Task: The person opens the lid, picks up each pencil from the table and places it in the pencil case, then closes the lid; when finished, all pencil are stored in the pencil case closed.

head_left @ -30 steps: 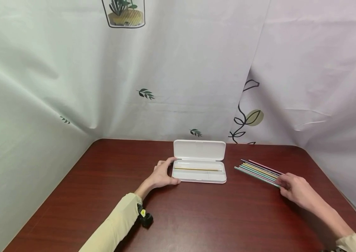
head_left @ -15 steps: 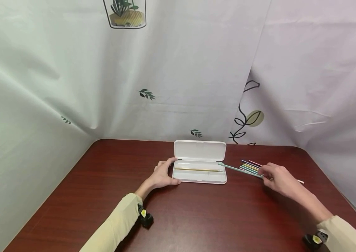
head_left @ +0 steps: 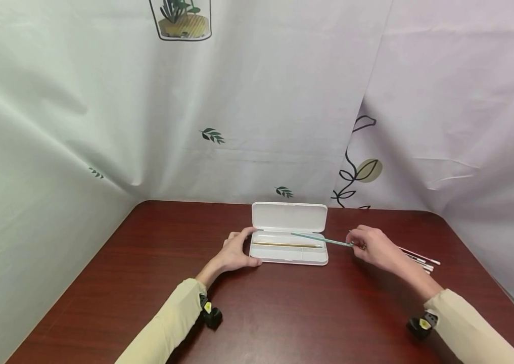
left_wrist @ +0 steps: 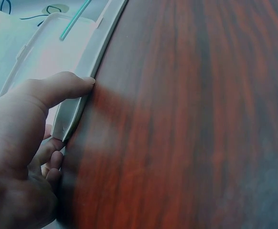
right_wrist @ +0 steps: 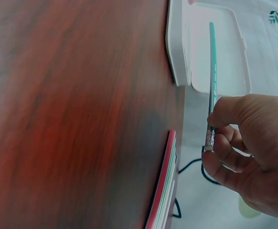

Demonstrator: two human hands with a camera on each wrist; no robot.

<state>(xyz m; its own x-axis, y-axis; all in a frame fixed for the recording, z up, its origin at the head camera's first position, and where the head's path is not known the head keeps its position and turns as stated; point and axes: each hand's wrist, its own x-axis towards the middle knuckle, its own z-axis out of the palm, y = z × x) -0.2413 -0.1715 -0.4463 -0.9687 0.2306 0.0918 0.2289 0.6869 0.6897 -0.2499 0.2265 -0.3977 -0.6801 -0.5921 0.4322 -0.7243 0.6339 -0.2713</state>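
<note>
A white pencil case point(head_left: 289, 217) stands with its lid raised, one gold-coloured pencil point(head_left: 279, 245) lying lengthwise inside. My left hand point(head_left: 235, 253) grips the case's left end, thumb on the front edge and fingers toward the back corner. In the left wrist view the thumb point(left_wrist: 69, 86) presses the case's side wall. My right hand point(head_left: 373, 247) pinches a teal pencil point(right_wrist: 213, 62) close to its eraser end. That pencil's far tip reaches left over the case, above the gold one.
Several more pencils point(head_left: 425, 262) lie on the dark red wooden table point(head_left: 311, 313) at the right, partly hidden by the right hand. In the right wrist view these pencils point(right_wrist: 164, 186) lie side by side. A white printed cloth point(head_left: 261, 101) hangs behind the table.
My right hand has picked the teal pencil from the bunch and carried it left, so its tip now lies over the case. The left hand stays on the case.
</note>
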